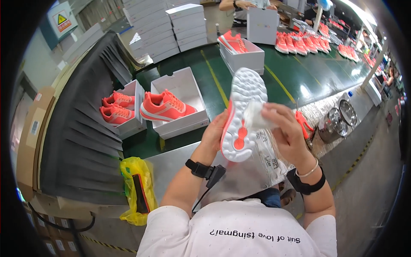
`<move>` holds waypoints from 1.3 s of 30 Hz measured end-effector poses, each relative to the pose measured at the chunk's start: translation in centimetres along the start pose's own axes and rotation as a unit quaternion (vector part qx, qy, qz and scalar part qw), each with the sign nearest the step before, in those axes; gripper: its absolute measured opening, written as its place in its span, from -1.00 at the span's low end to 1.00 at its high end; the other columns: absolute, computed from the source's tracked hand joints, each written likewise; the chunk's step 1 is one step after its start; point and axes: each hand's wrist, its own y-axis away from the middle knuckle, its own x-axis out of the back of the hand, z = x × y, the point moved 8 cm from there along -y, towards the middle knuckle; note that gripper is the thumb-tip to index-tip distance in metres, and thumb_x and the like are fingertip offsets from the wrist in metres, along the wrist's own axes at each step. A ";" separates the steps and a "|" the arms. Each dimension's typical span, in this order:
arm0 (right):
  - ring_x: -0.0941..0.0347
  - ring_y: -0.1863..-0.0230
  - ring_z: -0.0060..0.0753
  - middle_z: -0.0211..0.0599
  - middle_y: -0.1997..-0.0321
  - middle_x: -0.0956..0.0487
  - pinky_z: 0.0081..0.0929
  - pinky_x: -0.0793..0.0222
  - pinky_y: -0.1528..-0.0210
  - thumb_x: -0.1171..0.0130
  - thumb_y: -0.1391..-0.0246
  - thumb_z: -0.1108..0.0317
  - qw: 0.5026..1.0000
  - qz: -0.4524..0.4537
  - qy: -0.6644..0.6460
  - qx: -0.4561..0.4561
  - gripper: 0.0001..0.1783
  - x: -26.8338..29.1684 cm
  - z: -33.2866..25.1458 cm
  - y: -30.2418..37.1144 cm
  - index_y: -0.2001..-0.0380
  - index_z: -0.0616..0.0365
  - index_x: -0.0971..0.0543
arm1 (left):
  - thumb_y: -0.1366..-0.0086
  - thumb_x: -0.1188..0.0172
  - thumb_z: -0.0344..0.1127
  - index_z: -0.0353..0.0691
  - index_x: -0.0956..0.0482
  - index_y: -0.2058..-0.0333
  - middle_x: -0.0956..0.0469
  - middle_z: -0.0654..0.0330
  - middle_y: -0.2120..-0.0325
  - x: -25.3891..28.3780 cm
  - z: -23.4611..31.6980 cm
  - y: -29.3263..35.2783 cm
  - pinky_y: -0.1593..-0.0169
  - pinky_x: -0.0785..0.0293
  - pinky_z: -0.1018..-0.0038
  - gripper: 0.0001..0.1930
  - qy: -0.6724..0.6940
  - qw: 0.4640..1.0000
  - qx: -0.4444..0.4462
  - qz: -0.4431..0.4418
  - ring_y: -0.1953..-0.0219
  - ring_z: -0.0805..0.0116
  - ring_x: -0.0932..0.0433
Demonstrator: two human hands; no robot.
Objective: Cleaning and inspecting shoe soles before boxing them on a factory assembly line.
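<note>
From where I stand, the coral-red sports shoe with a rippled white rubber sole (247, 85) is up in the person's two hands, above the near edge of the workbench, its underside turned up toward the wearer's head. Its long axis runs away from the body, the far end leaning a little to the right. The broader, rounded end points away across the bench; the end with the red inset in its tread is nearest the chest. Only a strip of coral upper shows along the left edge.

The left hand (215, 128) is clasped on that left edge, about the lower half, gripping the shoe firmly enough to hold it up. The right hand (287, 126) has its fingers closed on a crumpled white cloth or tissue (256, 116), which lies over the middle of the sole, at its right side.

Below them is a grey sheet-metal tabletop (171, 167), and beyond it a glossy green conveyor surface with yellow lines (282, 70). To the left of the shoe, an open white cardboard box (188, 126) has a single coral lace-up shoe (167, 107) resting at its left side, pointing right. Just beside that, a narrower white carton (132, 128) bears two matching coral shoes (115, 114). A crinkled yellow plastic bag (148, 180) lies at the tabletop's left end.
</note>
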 end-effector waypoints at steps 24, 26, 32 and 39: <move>-0.38 -0.03 -0.26 -0.13 -0.06 -0.40 -0.50 -0.39 0.05 0.04 0.14 0.72 0.945 0.004 0.016 -0.328 -0.52 -2.2 8.3 14.8 0.09 0.17 -0.51 | -0.06 -0.08 -0.30 0.08 -0.46 0.03 -0.54 -0.01 0.21 14.1 28.8 -4.3 -0.20 -0.04 0.04 -0.58 -0.948 0.266 -0.079 0.157 0.05 0.01 -0.46; -0.38 -0.03 -0.23 -0.14 -0.04 -0.42 -0.47 -0.38 0.04 0.03 0.15 0.71 0.956 -0.013 0.019 -0.294 -0.53 -2.7 10.0 14.1 0.09 0.18 -0.51 | -0.13 -0.06 -0.12 0.10 -0.54 0.09 -0.58 0.06 0.22 18.8 28.4 -3.7 -0.13 -0.10 -0.03 -0.66 -0.900 0.404 -0.019 0.161 0.05 0.08 -0.49; -0.36 -0.01 -0.04 -0.03 0.04 -0.47 -0.29 -0.26 -0.09 0.04 0.20 0.63 0.954 0.094 0.134 -0.253 -0.54 1.4 11.5 9.3 0.12 0.21 -0.51 | -0.05 -0.21 -0.17 -0.13 -0.52 0.11 -0.51 0.01 0.18 11.6 29.4 0.8 -0.07 -0.17 0.08 -0.61 -0.903 0.336 -0.158 0.214 0.03 0.02 -0.41; -0.12 -0.21 0.02 -0.04 -0.15 -0.29 0.04 0.04 -0.21 -0.09 0.18 0.46 0.872 -0.051 0.393 -0.288 -0.44 -2.4 15.0 15.6 -0.02 0.11 -0.39 | 0.02 -0.26 -0.22 -0.19 -0.47 0.13 -0.40 0.01 0.16 3.1 18.4 5.6 -0.07 -0.14 0.02 -0.56 -0.872 0.321 -0.339 0.150 -0.02 -0.02 -0.30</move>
